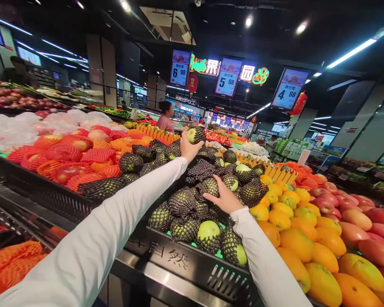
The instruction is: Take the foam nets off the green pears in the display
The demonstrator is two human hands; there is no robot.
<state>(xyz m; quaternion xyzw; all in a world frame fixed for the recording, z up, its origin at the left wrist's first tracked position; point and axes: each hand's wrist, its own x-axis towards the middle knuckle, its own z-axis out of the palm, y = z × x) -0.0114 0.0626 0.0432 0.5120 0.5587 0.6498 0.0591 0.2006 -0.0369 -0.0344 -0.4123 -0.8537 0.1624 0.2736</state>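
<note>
At the far side of the pile, my left hand point(189, 148) is closed around a green apple point(193, 135) wrapped in a black foam net, lifted a little above the others. My right hand point(226, 197) rests nearer to me on the heap, thumb and fingers apart, touching a netted apple point(208, 186). Several more green apples in black nets lie around both hands, filling a black plastic crate point(179, 251). One apple point(208, 230) at the front shows bare green skin above its net.
Oranges point(296, 243) lie to the right, with red apples point(355, 230) beyond them. On the left are fruits in red and orange nets point(67, 153) and clear plastic bags point(13, 128). A person point(165, 117) stands beyond the display. Price screens point(228, 76) hang overhead.
</note>
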